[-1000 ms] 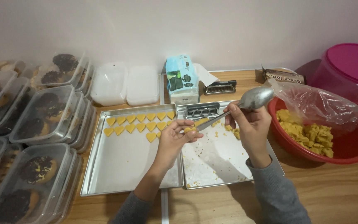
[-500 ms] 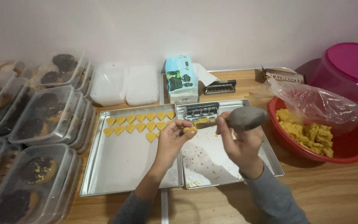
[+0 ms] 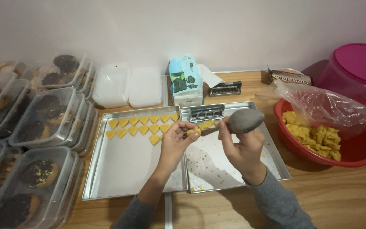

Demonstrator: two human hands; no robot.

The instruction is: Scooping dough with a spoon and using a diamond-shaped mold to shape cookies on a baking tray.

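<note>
I see my left hand [image 3: 175,142] pinching a small yellow dough piece [image 3: 191,132] in its fingers at frame centre, just left of the spoon [image 3: 243,120] gripped in my right hand [image 3: 244,148], handle pointing leftward at it.

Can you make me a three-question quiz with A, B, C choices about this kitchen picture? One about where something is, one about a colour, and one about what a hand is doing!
1. Where do the yellow heart-shaped dough pieces lie?
A. top of the left metal tray
B. in the bowl
C. on the pink lid

2. What colour is the bowl of dough chunks?
A. blue
B. red
C. green

3. What does the right hand hold?
A. nothing
B. a knife
C. a spoon

Answers: 1 A, rows sit by the tray's far edge. 2 B, its rim is red. 3 C, fingers grip the handle while the left hand pinches a dough piece.
</note>
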